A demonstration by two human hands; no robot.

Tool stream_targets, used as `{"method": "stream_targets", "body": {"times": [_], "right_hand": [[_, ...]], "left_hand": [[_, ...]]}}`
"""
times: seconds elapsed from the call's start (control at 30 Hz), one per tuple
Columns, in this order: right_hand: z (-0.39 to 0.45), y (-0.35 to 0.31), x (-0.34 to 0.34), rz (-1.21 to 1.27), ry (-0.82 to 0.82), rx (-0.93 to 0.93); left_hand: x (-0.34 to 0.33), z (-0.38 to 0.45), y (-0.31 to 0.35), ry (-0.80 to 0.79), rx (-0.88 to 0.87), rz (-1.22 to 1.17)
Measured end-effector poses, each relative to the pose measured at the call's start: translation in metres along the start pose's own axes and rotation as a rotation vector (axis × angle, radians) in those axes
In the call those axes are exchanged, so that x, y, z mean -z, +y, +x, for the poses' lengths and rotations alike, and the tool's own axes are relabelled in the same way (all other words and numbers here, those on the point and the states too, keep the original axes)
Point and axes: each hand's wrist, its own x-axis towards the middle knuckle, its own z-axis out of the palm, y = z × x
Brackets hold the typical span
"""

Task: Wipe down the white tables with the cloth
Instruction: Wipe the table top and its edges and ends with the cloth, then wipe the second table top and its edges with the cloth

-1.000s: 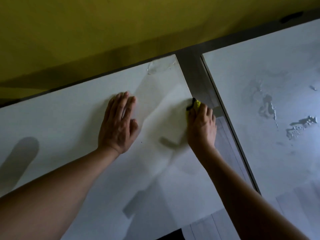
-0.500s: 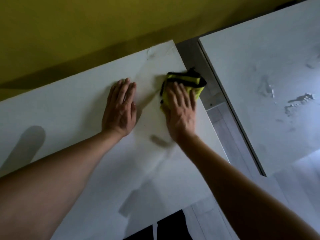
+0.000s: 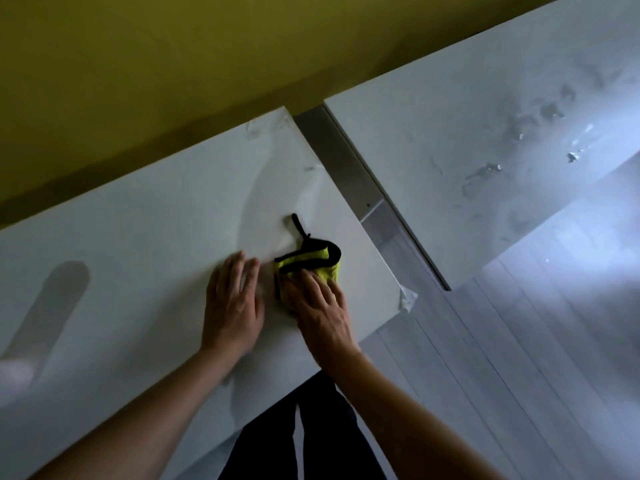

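Yellow microfibre cloth (image 3: 308, 271), edged in black with a loop trailing away from the person, lay bunched on the near white desk (image 3: 138, 244) close to its right-hand edge. The right hand (image 3: 320, 308) pressed down on the cloth's nearer part with straight, spread fingers (image 3: 311, 282), gripping nothing. The left hand (image 3: 233, 303) rested flat on the desk just beside it, fingers straight and together, bracing. A damp streak curved across the surface beyond the cloth. Across a gap, the second white desk (image 3: 450, 116) showed wet blotches and looked not yet wiped. To do this stroke well, the palm should keep even downward pressure, the cloth should be flattened out instead of bunched, and passes should overlap right out to the taped corner (image 3: 407, 299), with the bracing hand lifted aside so no patch is missed
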Motion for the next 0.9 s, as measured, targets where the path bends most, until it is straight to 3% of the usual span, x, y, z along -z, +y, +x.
{"method": "stream_targets", "body": {"times": [0.1, 0.23, 0.4, 0.67, 0.9], "right_hand": [[-0.021, 0.002, 0.016, 0.005, 0.044, -0.036], [-0.035, 0.021, 0.046, 0.079, -0.014, -0.036], [-0.052, 0.063, 0.092, 0.196, 0.164, -0.046], [-0.079, 0.181, 0.151, 0.299, 0.277, -0.106], [-0.060, 0.303, 0.186, 0.174, 0.380, 0.047]], "left_hand": [[-0.002, -0.027, 0.019, -0.058, -0.001, -0.013], [-0.004, -0.040, 0.041, -0.121, 0.020, -0.006], [-0.007, -0.037, 0.090, -0.123, -0.011, 0.029], [-0.034, -0.015, 0.205, -0.030, 0.003, 0.053], [-0.070, 0.006, 0.308, -0.006, 0.006, 0.051]]}}
